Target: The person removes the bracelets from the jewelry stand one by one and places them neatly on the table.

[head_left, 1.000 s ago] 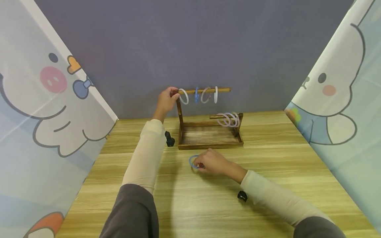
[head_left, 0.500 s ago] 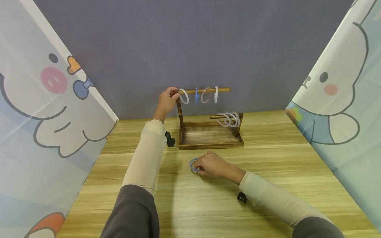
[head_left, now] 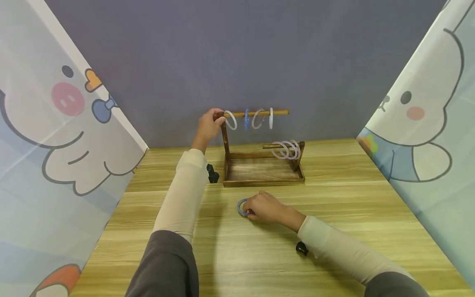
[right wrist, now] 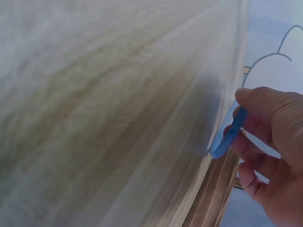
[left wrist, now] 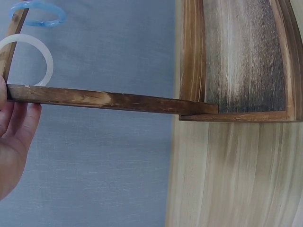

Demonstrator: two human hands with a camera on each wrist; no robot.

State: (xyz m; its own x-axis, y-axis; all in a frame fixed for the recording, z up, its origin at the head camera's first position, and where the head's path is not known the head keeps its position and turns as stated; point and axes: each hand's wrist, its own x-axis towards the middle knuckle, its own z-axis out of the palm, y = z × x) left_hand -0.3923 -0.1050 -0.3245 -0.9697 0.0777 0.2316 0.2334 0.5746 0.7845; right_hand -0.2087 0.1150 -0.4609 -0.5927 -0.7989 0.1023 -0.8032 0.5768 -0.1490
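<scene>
At the upper left corner of a wooden bangle rack (head_left: 264,182), my left hand (head_left: 208,127) holds the top of the tall post (left wrist: 113,100). The fingers lie behind the wood in the left wrist view. My right hand (head_left: 265,207) pinches a blue bangle (right wrist: 227,142) between thumb and fingers, low over the table in front of the rack. Part of that bangle is hidden by the fingers. Several bangles hang on the upper bar: a white one (head_left: 231,121) closest to my left hand, then a blue one (head_left: 246,119), a pale pinkish one (head_left: 256,120) and another white one (head_left: 271,118).
Three pale purple bangles (head_left: 285,150) hang on the shorter lower bar at the rack's right. A small black object (head_left: 212,174) lies left of the rack base, another black piece (head_left: 302,248) beside my right forearm. A grey wall panel (head_left: 259,53) stands behind.
My right hand and the blue bangle have shifted slightly toward me, and the bangle's tilt has changed a little. My left hand keeps its place on the rack.
</scene>
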